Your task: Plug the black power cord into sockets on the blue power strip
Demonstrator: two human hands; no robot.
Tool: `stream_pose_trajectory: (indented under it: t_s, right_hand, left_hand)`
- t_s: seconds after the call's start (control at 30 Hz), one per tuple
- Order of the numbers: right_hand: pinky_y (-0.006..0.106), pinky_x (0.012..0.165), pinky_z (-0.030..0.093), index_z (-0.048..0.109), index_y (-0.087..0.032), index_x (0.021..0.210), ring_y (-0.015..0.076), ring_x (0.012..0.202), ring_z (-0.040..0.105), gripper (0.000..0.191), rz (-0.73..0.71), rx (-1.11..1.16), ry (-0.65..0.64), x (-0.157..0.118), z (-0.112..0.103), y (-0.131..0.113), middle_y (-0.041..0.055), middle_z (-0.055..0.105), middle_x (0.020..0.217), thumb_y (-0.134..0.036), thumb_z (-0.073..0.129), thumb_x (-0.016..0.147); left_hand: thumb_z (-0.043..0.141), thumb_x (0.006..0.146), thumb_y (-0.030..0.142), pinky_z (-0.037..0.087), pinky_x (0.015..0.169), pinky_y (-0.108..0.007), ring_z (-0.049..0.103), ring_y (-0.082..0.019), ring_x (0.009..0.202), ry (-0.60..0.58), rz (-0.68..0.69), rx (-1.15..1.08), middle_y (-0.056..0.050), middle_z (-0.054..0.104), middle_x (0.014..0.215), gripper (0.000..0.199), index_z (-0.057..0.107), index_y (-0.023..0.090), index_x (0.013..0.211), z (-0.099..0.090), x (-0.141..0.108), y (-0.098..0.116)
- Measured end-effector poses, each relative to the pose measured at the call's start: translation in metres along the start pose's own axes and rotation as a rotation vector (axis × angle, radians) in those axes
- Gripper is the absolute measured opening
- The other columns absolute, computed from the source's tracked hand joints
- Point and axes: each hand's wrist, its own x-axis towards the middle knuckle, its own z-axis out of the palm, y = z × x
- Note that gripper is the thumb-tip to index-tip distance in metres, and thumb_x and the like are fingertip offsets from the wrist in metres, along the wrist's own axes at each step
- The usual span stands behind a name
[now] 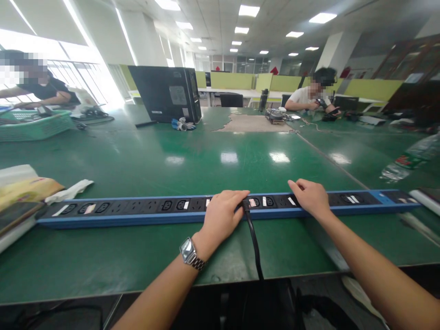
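Observation:
A long blue-and-black power strip (127, 207) lies across the green table in front of me, its row of sockets facing up and several small white labels on it. My left hand (223, 211), with a metal-band watch on the wrist, rests over its middle. Thumb and forefinger close around a black power plug (246, 204) at a socket. From the plug, a black cord (255, 245) runs down over the table's near edge. Further right, my right hand (311, 197) grips the strip, fingers curled over it and thumb raised; its fingertips are partly hidden.
A black computer tower (168, 94) stands at the back beside crumpled gloves (183, 124). On the left are a green basket (37, 126) and a yellow package (32, 189). A plastic bottle (412, 158) lies right. Two people sit across the table (154, 156).

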Motion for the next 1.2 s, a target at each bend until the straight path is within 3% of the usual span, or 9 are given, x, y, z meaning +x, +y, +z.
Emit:
stream_pose_trajectory:
  t_s: [0.13, 0.3, 0.4, 0.5, 0.53, 0.63, 0.77, 1.0, 1.2]
  right_hand:
    - [0.027, 0.056, 0.024, 0.059, -0.021, 0.059, 0.0160, 0.061, 0.048, 0.050, -0.011, 0.005, 0.005, 0.000, 0.001, 0.001, 0.0039, 0.060, 0.061, -0.059, 0.041, 0.086]
    - [0.027, 0.056, 0.023, 0.060, -0.021, 0.059, 0.0161, 0.060, 0.048, 0.050, -0.010, 0.003, 0.014, -0.001, 0.000, 0.000, 0.0047, 0.061, 0.062, -0.059, 0.041, 0.086]
    - [0.027, 0.056, 0.023, 0.059, -0.021, 0.059, 0.0160, 0.060, 0.048, 0.050, 0.002, -0.003, 0.003, -0.001, 0.000, -0.001, 0.0046, 0.061, 0.061, -0.059, 0.041, 0.086]
    - [0.027, 0.056, 0.023, 0.059, -0.021, 0.059, 0.0158, 0.060, 0.047, 0.049, 0.006, -0.011, 0.008, -0.001, 0.000, -0.001, 0.0040, 0.061, 0.061, -0.059, 0.042, 0.086]
    - [0.027, 0.056, 0.023, 0.059, -0.021, 0.060, 0.0157, 0.060, 0.046, 0.049, 0.007, -0.013, 0.009, -0.001, 0.000, -0.001, 0.0039, 0.060, 0.062, -0.058, 0.042, 0.086]
    - [0.027, 0.055, 0.023, 0.060, -0.021, 0.060, 0.0156, 0.059, 0.046, 0.049, 0.001, -0.019, 0.003, 0.000, 0.000, -0.001, 0.0044, 0.060, 0.062, -0.059, 0.041, 0.086]
    - [0.027, 0.055, 0.023, 0.061, -0.021, 0.060, 0.0158, 0.059, 0.046, 0.050, -0.015, -0.020, 0.016, -0.001, 0.000, -0.001, 0.0052, 0.060, 0.063, -0.059, 0.042, 0.085]
    - [0.027, 0.056, 0.023, 0.061, -0.021, 0.060, 0.0161, 0.060, 0.047, 0.050, -0.012, -0.024, 0.009, -0.002, 0.000, -0.001, 0.0048, 0.061, 0.063, -0.058, 0.041, 0.086]
    - [0.027, 0.056, 0.024, 0.061, -0.022, 0.062, 0.0165, 0.062, 0.048, 0.049, 0.000, -0.039, -0.005, -0.002, 0.000, -0.001, 0.0051, 0.064, 0.067, -0.059, 0.040, 0.086]
  left_hand:
    - [0.057, 0.090, 0.022, 0.045, 0.096, -0.041, 0.060, -0.022, 0.111, -0.030, -0.017, 0.052, -0.002, 0.069, 0.121, 0.033, 0.061, 0.027, 0.122, 0.001, 0.000, -0.001]
    - [0.054, 0.090, 0.020, 0.043, 0.100, -0.042, 0.059, -0.022, 0.116, -0.039, 0.077, 0.042, -0.002, 0.067, 0.124, 0.036, 0.059, 0.027, 0.125, 0.007, -0.004, -0.003]
    - [0.052, 0.092, 0.023, 0.049, 0.097, -0.037, 0.064, -0.020, 0.109, 0.168, 0.026, -0.130, -0.003, 0.069, 0.120, 0.032, 0.061, 0.024, 0.123, 0.000, -0.002, -0.003]
    - [0.053, 0.093, 0.035, 0.052, 0.094, -0.033, 0.067, -0.018, 0.105, 0.512, -0.161, -0.248, -0.005, 0.070, 0.119, 0.036, 0.058, 0.021, 0.127, -0.027, -0.005, -0.017]
    - [0.055, 0.092, 0.038, 0.051, 0.097, -0.033, 0.066, -0.019, 0.107, 0.536, -0.200, -0.231, -0.005, 0.070, 0.119, 0.039, 0.057, 0.021, 0.128, -0.039, -0.009, -0.026]
    - [0.056, 0.090, 0.042, 0.053, 0.095, -0.035, 0.068, -0.021, 0.102, 0.351, -0.202, -0.163, -0.007, 0.071, 0.114, 0.042, 0.059, 0.020, 0.126, -0.068, -0.028, -0.058]
    - [0.051, 0.092, 0.045, 0.054, 0.092, -0.038, 0.069, -0.023, 0.100, 0.140, -0.169, -0.057, -0.009, 0.072, 0.113, 0.042, 0.061, 0.019, 0.123, -0.077, -0.049, -0.082]
    - [0.051, 0.092, 0.041, 0.051, 0.097, -0.041, 0.065, -0.024, 0.107, 0.059, -0.080, 0.003, -0.008, 0.071, 0.116, 0.035, 0.065, 0.023, 0.119, -0.068, -0.050, -0.076]
    - [0.053, 0.092, 0.038, 0.048, 0.099, -0.044, 0.063, -0.024, 0.110, 0.104, -0.059, 0.031, -0.008, 0.070, 0.116, 0.032, 0.065, 0.024, 0.119, -0.061, -0.056, -0.079]
